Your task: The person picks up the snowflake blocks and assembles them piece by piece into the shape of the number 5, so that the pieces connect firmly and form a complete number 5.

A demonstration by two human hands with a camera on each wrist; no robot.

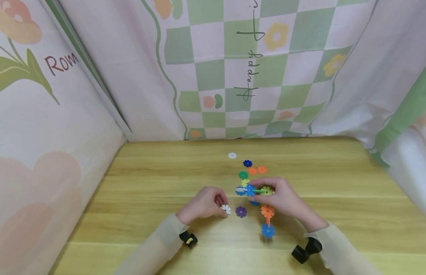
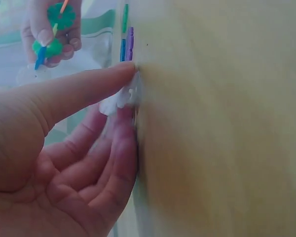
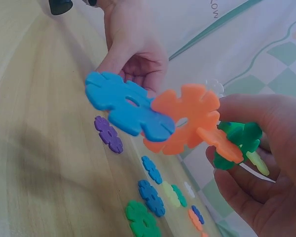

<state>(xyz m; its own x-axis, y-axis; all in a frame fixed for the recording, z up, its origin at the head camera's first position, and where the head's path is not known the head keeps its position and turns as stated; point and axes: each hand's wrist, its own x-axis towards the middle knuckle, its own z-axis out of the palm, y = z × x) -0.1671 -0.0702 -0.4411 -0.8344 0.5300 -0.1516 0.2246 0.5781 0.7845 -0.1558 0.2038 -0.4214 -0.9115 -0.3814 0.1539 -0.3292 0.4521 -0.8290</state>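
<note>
Close to the tabletop, my left hand pinches a white notched plastic disc between thumb and fingers. The left wrist view shows that white disc partly covered by the thumb. My right hand holds a chain of interlocked flower-shaped discs above the table. In the right wrist view the chain has a blue disc at its near end, then orange discs and a green disc by the fingers. The head view also shows a yellow-green disc in the chain; fingers hide some joints.
A loose purple disc lies between the hands on the wooden table. Farther back lie a green disc, orange discs, a dark blue disc and another white disc. Printed curtains enclose the table.
</note>
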